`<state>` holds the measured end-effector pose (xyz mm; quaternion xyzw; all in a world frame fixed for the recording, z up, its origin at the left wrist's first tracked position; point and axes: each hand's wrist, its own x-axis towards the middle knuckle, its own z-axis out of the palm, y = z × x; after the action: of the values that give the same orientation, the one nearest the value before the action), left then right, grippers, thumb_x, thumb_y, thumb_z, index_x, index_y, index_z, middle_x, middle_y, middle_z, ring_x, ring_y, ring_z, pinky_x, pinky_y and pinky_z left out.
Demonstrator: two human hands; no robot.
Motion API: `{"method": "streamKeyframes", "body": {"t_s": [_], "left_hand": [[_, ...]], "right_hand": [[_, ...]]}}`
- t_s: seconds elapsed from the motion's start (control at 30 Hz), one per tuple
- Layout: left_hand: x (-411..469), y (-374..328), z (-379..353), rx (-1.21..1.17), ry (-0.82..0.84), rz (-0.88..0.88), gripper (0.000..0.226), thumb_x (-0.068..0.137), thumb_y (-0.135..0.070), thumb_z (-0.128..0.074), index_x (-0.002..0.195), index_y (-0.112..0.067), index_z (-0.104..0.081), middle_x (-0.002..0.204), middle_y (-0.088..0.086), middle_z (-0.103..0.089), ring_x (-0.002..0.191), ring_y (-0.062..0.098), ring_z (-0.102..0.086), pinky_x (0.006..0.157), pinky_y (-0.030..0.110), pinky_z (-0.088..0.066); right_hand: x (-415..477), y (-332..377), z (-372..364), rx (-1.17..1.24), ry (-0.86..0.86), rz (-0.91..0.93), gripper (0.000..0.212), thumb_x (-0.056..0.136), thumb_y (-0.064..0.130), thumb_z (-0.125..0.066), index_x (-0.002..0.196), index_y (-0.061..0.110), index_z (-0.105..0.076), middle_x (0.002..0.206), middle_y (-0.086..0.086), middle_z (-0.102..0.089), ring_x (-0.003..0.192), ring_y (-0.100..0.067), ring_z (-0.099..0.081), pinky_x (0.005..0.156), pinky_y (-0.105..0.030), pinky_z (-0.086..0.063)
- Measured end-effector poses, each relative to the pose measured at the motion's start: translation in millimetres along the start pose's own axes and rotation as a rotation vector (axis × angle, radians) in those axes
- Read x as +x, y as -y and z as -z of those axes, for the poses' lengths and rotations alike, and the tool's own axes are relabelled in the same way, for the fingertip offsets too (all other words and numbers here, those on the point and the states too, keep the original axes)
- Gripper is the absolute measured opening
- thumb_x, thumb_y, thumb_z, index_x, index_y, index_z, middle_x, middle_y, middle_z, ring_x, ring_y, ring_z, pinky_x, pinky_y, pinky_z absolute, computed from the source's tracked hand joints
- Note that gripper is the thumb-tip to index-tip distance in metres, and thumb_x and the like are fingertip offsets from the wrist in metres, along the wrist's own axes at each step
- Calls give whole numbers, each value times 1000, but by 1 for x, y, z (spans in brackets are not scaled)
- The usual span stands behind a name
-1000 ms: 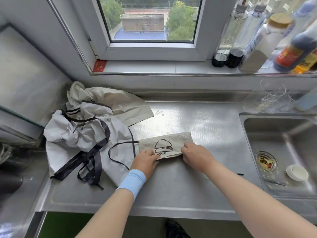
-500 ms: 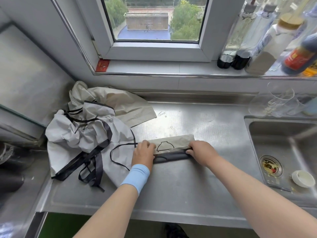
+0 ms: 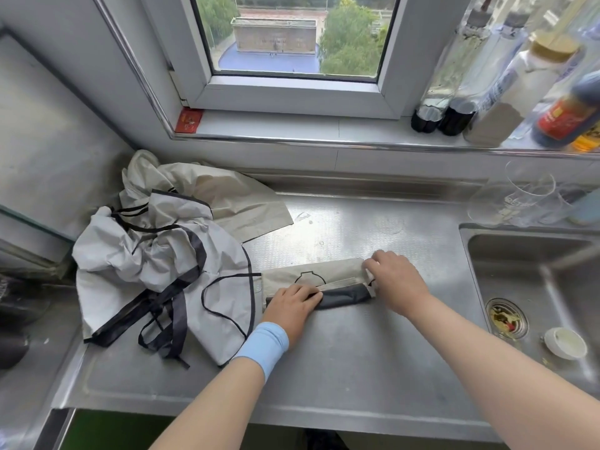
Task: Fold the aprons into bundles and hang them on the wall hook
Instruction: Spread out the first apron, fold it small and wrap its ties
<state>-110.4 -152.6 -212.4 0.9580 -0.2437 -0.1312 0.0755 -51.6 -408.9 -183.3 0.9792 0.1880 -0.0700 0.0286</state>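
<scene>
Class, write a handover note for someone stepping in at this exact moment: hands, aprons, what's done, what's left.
Left hand presses flat on the left end of the part-folded apron on the counter.
Right hand pinches its right end.
Other aprons lie crumpled in a pile at the counter's left.
Done: one apron folded to a narrow strip, not yet a bundle.
Left: finish it, fold the pile, hang all; no hook in view.

Folded apron [image 3: 328, 277] mid-counter [image 3: 341, 368], apron pile [image 3: 156, 258] to its left, sink [image 3: 532, 280] right, bottles [image 3: 480, 92] on sill behind.
</scene>
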Motion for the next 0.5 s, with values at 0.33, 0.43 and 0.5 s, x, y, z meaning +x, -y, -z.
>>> {"method": "streamKeyframes", "body": {"t_s": [0.33, 0.43, 0.5], "left_hand": [[2, 12, -1, -108, -19, 37, 63, 84, -7, -48, 140, -36, -43, 135, -3, -39, 122, 23, -36, 100, 31, -31], [-8, 27, -3, -143, -102, 90, 54, 80, -25, -60, 133, -37, -52, 124, 0, -45, 115, 24, -39, 98, 37, -36], [-14, 37, -4, -155, -159, 125, 49, 79, -35, -65, 127, -37, -59, 116, 0, -49, 110, 23, -40, 96, 36, -36]], "right_hand": [[-11, 43, -23, 93, -32, 326, 36, 76, 27, -45, 106, 16, -60, 106, -4, -58, 96, -25, -57, 85, -34, -47], [-10, 36, -24, 124, -90, 272, 21, 81, 24, -53, 95, 14, -65, 100, -4, -62, 92, -24, -64, 63, -31, -54], [-7, 33, -26, 115, -118, 257, 12, 78, 19, -70, 89, 14, -69, 91, -2, -63, 85, -22, -65, 54, -28, -50]]}}
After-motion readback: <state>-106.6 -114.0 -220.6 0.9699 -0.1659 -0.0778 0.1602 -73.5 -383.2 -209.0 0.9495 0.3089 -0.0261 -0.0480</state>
